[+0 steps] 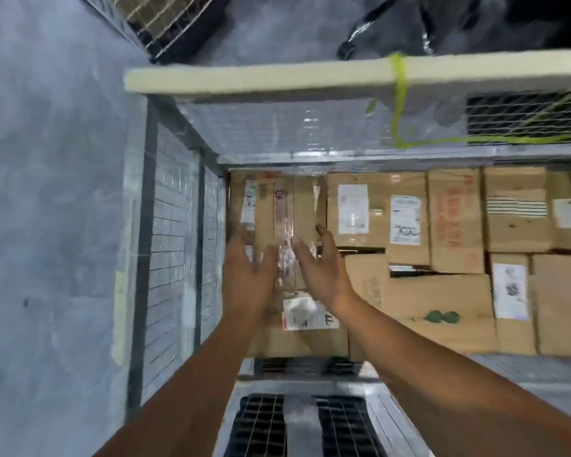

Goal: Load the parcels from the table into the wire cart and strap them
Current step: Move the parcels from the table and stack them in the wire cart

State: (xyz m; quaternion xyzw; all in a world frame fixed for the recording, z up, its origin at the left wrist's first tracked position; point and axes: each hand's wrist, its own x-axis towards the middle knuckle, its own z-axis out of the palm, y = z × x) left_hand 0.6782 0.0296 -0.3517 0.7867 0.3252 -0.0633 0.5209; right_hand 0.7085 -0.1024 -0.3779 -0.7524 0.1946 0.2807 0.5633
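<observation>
Left hand (pixel 248 275) and right hand (pixel 323 270), fingers loose and gripping nothing, on or just above the taped box (pixel 266 209) in the cart (pixel 175 209) corner, probably seating it snug.

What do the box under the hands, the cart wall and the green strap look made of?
Box: brown cardboard, matte, with a glossy clear tape strip along its top. Cart wall: grey metal wire grid, dull finish. Strap: thin yellow-green band, plastic or webbing; too blurred to say.

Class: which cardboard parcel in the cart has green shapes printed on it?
The wide parcel in the near row, beside the right forearm; the others show white labels, red lettering or stripes, no green.
</observation>
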